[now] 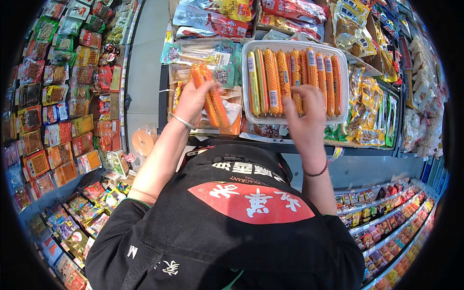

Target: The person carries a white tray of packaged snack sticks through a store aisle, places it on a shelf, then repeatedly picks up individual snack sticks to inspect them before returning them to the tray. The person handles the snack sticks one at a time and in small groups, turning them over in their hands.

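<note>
My left hand (pixel 191 102) is closed around a few orange-wrapped sausages (pixel 215 108), held slanting beside the tub's left wall. A clear plastic tub (pixel 343 72) stands in front of me, holding a row of upright-lying sausages (pixel 270 82) in orange wrappers, with yellow-green wrapped ones (pixel 261 84) at its left end. Over the tub's right half hovers my right hand (pixel 308 113), thumb and fingers apart above the sausages. Whether its fingertips touch them I cannot tell. The hand hides the lower ends of some sausages.
Snack packs in blue-green wrapping (pixel 227 60) lie left of the tub. Behind it are boxes of red pouches (pixel 295 10); to its right, yellow snack packs (pixel 365 106). Shelves of packaged food (pixel 55 94) line the left, and more racks (pixel 386 222) stand at the lower right.
</note>
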Demonstrator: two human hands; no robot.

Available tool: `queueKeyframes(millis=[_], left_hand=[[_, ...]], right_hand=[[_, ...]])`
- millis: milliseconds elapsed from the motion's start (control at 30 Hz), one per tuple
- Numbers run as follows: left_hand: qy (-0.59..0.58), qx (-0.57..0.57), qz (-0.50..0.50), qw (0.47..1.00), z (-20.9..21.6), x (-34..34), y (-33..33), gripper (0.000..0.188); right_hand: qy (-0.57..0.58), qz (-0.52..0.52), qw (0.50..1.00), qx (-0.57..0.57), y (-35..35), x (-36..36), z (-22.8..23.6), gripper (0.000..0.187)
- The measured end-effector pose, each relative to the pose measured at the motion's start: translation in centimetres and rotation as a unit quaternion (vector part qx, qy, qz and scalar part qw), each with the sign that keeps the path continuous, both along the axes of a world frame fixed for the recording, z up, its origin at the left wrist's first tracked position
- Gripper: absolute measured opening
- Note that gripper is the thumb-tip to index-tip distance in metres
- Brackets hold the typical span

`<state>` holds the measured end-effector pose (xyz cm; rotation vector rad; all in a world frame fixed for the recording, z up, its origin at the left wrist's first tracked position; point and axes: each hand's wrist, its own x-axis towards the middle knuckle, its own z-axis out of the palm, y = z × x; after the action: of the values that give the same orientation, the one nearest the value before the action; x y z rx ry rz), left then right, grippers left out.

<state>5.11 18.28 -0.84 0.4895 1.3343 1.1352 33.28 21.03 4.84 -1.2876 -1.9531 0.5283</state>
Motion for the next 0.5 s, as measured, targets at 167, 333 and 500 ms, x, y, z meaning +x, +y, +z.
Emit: queueKeyframes(millis=[167, 333, 500], left_hand=[[0.346, 0.022, -0.158, 0.925, -5.3, -0.9, 0.3, 0.051], [0.516, 0.121, -0.114, 0.84, -5.8, 0.4, 0.9, 0.068], [0.636, 0.139, -0.106, 0.751, -3.7, 0.8, 2.4, 0.074]], right_hand=[[-0.208, -0.132, 0.969, 0.031, 2.2, 4.5, -2.7, 0.056], [-0.229, -0.159, 0.96, 0.02, 3.1, 4.9, -3.3, 0.067], [-0.286, -0.18, 0.941, -0.024, 3.5, 4.2, -2.8, 0.075]])
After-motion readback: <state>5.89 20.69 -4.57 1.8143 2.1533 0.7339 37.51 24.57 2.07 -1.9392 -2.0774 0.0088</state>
